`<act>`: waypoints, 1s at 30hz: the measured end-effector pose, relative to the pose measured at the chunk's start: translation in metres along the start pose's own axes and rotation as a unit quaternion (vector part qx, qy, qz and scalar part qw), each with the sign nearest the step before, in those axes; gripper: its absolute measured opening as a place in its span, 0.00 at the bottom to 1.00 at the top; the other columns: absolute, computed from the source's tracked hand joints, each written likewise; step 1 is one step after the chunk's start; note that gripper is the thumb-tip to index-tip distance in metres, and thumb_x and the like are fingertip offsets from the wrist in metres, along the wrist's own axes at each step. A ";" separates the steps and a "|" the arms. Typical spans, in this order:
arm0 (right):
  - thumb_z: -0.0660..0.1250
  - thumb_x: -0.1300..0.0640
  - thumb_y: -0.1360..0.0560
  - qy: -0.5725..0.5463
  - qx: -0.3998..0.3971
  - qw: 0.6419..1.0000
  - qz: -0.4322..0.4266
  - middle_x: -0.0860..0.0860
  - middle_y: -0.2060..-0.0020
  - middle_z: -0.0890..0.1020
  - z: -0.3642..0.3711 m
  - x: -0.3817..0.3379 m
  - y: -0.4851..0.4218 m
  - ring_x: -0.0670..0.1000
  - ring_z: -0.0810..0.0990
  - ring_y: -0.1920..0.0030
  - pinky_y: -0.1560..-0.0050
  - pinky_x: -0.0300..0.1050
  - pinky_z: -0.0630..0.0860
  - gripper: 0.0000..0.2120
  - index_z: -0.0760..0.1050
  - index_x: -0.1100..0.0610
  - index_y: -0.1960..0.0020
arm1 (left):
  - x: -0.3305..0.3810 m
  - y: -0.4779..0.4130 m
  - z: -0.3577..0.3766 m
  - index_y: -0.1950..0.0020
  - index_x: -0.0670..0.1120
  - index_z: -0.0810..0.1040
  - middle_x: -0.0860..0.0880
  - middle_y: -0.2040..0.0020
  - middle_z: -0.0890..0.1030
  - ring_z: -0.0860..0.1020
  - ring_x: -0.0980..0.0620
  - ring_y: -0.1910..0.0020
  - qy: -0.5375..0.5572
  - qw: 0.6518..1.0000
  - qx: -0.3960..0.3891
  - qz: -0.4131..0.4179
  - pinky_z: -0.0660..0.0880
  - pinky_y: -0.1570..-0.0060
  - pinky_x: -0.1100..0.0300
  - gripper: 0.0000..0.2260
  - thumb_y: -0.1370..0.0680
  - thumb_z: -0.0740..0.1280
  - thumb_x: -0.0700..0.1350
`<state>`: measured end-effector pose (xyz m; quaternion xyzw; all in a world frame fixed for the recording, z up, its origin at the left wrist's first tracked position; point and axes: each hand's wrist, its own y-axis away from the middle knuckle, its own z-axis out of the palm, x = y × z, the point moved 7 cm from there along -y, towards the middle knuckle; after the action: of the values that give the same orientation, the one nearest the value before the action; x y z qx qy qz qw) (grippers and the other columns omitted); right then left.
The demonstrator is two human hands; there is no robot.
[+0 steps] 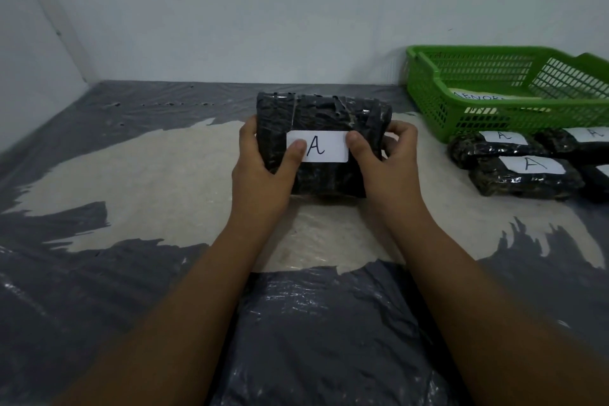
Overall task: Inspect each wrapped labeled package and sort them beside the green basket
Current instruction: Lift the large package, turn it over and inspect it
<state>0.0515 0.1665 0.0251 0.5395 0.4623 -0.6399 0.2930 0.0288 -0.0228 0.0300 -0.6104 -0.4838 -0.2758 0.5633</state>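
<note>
Head view: the left grip (263, 168) curls round the left side of a black, film-wrapped rectangular package (326, 115), thumb on the edge of its white paper label (326, 148) marked "A". The right grip (385, 161) clasps the opposite side, thumb on the label's right edge. The package sits between both grips, label up, over a grey plastic sheet (99, 273); I cannot tell whether its lower edge rests there. The film looks slick, so letting go on one side could let it slide and drop. The thumbs also hide the label's ends and could mask further writing.

Right of the right grip, a green perforated plastic basket (428, 99) shows a flat white item (474, 96) inside, its lettering too partial to read. Just beside the basket lie more black wrapped packages (524, 181) labelled "A", touching one another. A careless placement might shove them.
</note>
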 end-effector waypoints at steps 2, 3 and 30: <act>0.71 0.51 0.25 -0.014 -0.025 1.000 0.003 0.51 0.41 0.78 0.002 0.002 0.001 0.43 0.81 0.45 0.55 0.33 0.78 0.29 0.59 0.46 0.30 | 0.001 0.000 0.000 0.34 0.55 0.64 0.62 0.49 0.77 0.78 0.64 0.48 0.010 1.000 0.007 -0.002 0.79 0.48 0.60 0.22 0.24 0.68 0.53; 0.71 0.50 0.25 -0.010 -0.037 0.999 -0.006 0.50 0.37 0.76 0.004 0.001 0.002 0.42 0.79 0.42 0.51 0.31 0.77 0.34 0.56 0.45 0.26 | 0.003 0.001 -0.001 0.35 0.55 0.64 0.60 0.48 0.77 0.78 0.62 0.48 0.007 1.000 0.012 0.002 0.79 0.48 0.59 0.22 0.25 0.69 0.52; 0.67 0.56 0.22 -0.024 0.044 0.990 -0.132 0.42 0.55 0.75 0.003 -0.026 0.016 0.31 0.76 0.58 0.56 0.26 0.70 0.17 0.63 0.56 0.39 | 0.016 0.003 -0.007 0.56 0.54 0.67 0.54 0.59 0.75 0.77 0.58 0.60 0.074 0.993 0.050 0.075 0.78 0.63 0.59 0.09 0.23 0.62 0.57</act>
<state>0.0706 0.1545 0.0456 0.4708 0.4938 -0.7054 0.1923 0.0390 -0.0249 0.0444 -0.5939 -0.4071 -0.2520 0.6466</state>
